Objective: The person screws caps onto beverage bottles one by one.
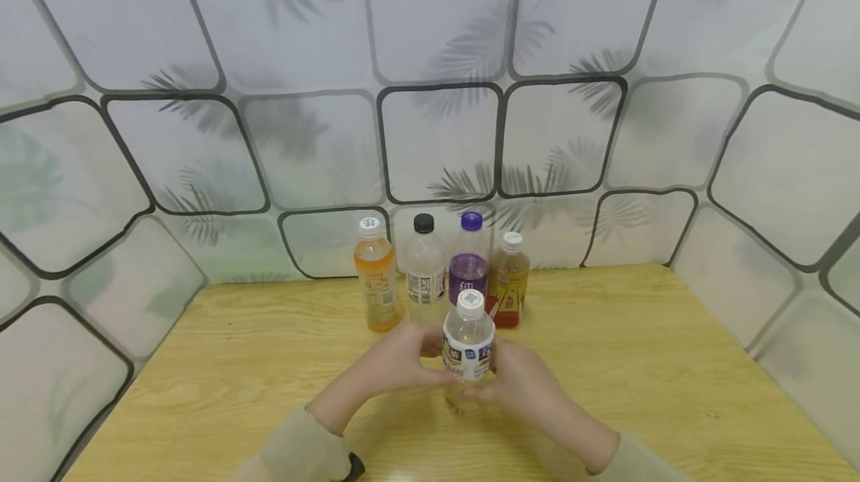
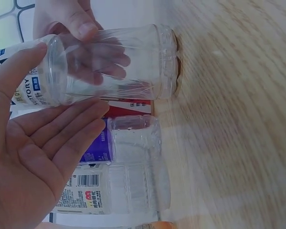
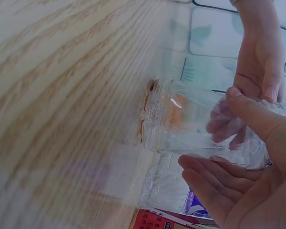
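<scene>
A clear plastic bottle [image 1: 469, 351] with a white cap and white label stands upright at the middle of the table. My left hand [image 1: 403, 362] holds it from the left, thumb across the front by the label and fingers stretched along the far side. From the right, my right hand [image 1: 531, 381] holds the same bottle, its thumb lower on the front. Through the clear wall of the bottle [image 2: 143, 57], the right fingers show behind it in the left wrist view. The bottle's base sits at the wooden tabletop in both wrist views.
Right behind stand several bottles in a row: an orange drink bottle [image 1: 378, 280], a clear one with a black cap [image 1: 424, 224], one with a purple label [image 1: 468, 269], and a red-and-yellow labelled one [image 1: 510, 288]. A patterned curtain [image 1: 437, 139] encloses the wooden table [image 1: 638, 362].
</scene>
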{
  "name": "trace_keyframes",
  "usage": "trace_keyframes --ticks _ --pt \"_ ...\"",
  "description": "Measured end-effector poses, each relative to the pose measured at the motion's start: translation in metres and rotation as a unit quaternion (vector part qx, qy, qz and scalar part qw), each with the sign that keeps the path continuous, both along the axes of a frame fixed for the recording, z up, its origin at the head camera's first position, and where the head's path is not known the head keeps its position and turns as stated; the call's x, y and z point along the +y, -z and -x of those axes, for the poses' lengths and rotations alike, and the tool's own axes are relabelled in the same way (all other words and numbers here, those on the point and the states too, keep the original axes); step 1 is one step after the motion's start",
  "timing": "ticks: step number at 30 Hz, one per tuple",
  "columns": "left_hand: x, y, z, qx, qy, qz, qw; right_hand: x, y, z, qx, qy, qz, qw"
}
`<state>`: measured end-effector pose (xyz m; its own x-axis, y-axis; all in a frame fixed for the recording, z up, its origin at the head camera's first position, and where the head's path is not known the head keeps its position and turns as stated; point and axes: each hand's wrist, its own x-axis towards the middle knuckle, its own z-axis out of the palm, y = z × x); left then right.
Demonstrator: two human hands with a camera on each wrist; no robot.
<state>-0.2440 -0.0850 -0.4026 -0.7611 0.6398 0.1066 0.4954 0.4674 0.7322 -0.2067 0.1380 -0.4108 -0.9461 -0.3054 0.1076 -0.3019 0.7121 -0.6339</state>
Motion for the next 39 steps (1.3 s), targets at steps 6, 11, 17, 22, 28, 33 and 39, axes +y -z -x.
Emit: trace_keyframes --ticks 6,11,17,22,28,33,39 --pt "0.003 0.000 -0.001 0.004 -0.005 0.003 1.0000 0.001 -0.001 -0.001 0.005 0.004 -0.006 1.0000" --pt "0.007 -0.001 -0.003 0.002 -0.013 0.005 0.9999 0.005 -0.001 -0.003 0.018 -0.001 -0.005 0.9998" --pt "0.017 0.000 -0.002 0.016 -0.020 -0.001 0.9997 0.015 -0.001 -0.002 0.011 -0.003 -0.002 0.9999" --pt "0.030 0.002 -0.004 0.010 -0.025 -0.028 0.9992 0.030 -0.001 0.000 -0.007 -0.004 0.019 0.9998" --pt "0.047 0.003 -0.006 0.027 -0.048 -0.018 0.9983 0.046 -0.002 0.002 -0.006 0.006 0.022 0.9997" --pt "0.060 0.002 -0.005 0.046 -0.053 -0.008 0.9975 0.056 -0.003 0.002 -0.011 0.013 0.028 0.9995" --pt "0.072 0.005 -0.006 0.064 -0.076 -0.008 0.9950 0.066 -0.003 0.002 -0.008 0.029 0.022 0.9993"
